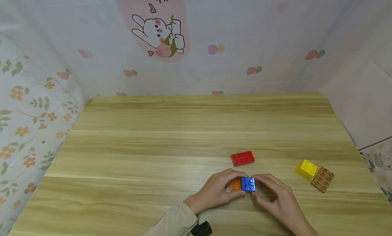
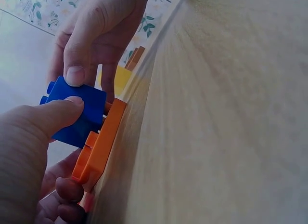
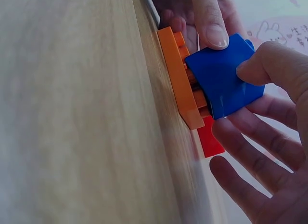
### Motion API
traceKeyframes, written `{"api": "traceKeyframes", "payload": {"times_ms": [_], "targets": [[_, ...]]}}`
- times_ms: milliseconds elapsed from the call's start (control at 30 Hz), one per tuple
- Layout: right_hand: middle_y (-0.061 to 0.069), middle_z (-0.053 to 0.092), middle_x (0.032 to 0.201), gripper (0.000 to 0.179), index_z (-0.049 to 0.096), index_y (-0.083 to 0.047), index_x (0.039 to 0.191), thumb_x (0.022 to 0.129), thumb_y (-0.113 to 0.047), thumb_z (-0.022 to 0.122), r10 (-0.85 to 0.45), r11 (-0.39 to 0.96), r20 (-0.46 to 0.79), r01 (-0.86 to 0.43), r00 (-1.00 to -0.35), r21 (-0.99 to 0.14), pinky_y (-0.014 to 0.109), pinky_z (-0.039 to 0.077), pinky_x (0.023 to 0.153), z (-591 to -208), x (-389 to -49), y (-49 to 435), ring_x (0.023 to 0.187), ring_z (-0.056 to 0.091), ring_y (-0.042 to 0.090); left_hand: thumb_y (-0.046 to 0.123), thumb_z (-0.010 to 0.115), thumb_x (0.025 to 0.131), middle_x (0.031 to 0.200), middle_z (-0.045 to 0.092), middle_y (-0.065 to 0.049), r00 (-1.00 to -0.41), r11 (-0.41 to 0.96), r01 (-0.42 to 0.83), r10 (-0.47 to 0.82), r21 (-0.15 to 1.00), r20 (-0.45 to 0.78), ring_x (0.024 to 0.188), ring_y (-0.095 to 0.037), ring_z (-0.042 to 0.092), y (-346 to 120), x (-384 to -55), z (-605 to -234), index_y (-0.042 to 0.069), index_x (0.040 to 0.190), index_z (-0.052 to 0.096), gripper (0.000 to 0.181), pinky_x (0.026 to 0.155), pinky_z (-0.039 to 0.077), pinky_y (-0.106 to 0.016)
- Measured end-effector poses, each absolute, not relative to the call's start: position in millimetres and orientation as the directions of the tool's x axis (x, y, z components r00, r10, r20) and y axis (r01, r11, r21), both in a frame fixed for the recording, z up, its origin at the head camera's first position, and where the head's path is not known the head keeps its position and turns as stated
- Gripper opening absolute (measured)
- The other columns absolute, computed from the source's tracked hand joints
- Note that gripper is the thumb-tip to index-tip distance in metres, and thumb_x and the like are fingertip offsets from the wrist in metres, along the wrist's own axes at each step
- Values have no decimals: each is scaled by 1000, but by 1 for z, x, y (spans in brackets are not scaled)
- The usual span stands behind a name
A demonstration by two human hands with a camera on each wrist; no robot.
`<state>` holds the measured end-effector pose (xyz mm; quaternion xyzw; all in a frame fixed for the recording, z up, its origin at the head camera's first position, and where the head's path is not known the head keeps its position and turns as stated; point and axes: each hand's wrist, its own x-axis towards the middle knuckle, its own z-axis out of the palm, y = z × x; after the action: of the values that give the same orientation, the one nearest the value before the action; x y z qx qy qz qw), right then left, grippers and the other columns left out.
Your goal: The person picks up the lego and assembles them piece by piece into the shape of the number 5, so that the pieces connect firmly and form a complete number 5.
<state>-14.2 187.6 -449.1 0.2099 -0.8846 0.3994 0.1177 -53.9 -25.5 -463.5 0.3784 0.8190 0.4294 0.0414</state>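
Observation:
A blue two-by-two toy building brick (image 1: 248,184) sits over the right part of a flat orange brick (image 1: 235,184) on the table. In the right wrist view the blue brick (image 3: 219,72) leans on the studs of the orange brick (image 3: 178,84), with a gap between them. My left hand (image 1: 218,191) pinches the blue brick from the left, its thumb on the near side and its fingers around the far side. From the right, my right hand (image 1: 278,197) pinches the same brick between thumb and fingers.
Beyond the hands lies a red brick (image 1: 242,158). To the right, a taller yellow brick (image 1: 306,168) and a brown brick (image 1: 323,179) lie close together on the wooden table (image 1: 147,154). Patterned cloth (image 1: 229,32) hangs behind the table. A black object (image 1: 202,228) shows below my left sleeve.

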Motion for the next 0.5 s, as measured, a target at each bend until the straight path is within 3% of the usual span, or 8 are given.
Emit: {"api": "traceKeyframes", "payload": {"times_ms": [500], "targets": [[-5,64,103,55,67,-14,108,59,4,82,-262,583,379,-458,-888,-671,6,37,86,-449,-14,188,91,60,10,29,69,85,108,59,9,-720,348,582,641,735,266,95,6,48,-26,-53,-464,21,122,57,39,84,37,-9]]}}
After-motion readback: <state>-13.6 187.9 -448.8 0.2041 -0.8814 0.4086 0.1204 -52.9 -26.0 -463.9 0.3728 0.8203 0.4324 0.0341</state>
